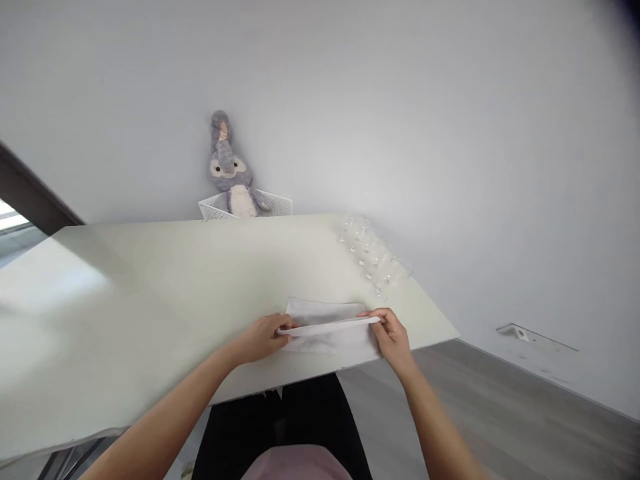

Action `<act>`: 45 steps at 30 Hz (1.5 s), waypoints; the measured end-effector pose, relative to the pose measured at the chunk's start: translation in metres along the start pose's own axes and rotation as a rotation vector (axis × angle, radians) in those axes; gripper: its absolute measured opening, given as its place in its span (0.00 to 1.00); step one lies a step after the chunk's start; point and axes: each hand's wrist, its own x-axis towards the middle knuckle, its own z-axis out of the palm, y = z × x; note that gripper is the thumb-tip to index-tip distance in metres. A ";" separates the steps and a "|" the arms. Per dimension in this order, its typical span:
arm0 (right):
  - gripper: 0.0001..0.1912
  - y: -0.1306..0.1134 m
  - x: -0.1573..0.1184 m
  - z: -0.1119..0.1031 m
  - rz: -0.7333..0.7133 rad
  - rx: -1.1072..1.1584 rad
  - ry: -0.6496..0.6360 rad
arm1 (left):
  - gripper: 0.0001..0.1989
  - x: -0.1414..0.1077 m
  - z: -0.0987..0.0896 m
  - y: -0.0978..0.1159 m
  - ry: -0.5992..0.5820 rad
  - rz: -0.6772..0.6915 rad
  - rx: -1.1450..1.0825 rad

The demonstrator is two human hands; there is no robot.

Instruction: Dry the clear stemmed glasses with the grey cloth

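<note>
A white cloth (330, 341) lies near the front edge of the pale table, with a folded ridge raised across its middle. My left hand (265, 338) pinches the left end of that fold between thumb and fingers. At the fold's right end, my right hand (393, 335) grips the fabric the same way. The ridge stretches fairly straight between both hands, while the back and front parts of the cloth rest on the tabletop.
Clear plastic cups or containers (375, 253) stand in rows at the table's back right. Against the wall, a grey plush toy (233, 170) sits in a white perforated basket (277, 203). The table's (165, 293) front edge runs close to my body. A socket (521, 333) is on the wall at right.
</note>
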 end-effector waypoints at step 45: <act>0.17 -0.016 0.000 0.000 -0.203 -0.845 0.065 | 0.25 0.029 0.047 -0.003 0.127 0.312 0.527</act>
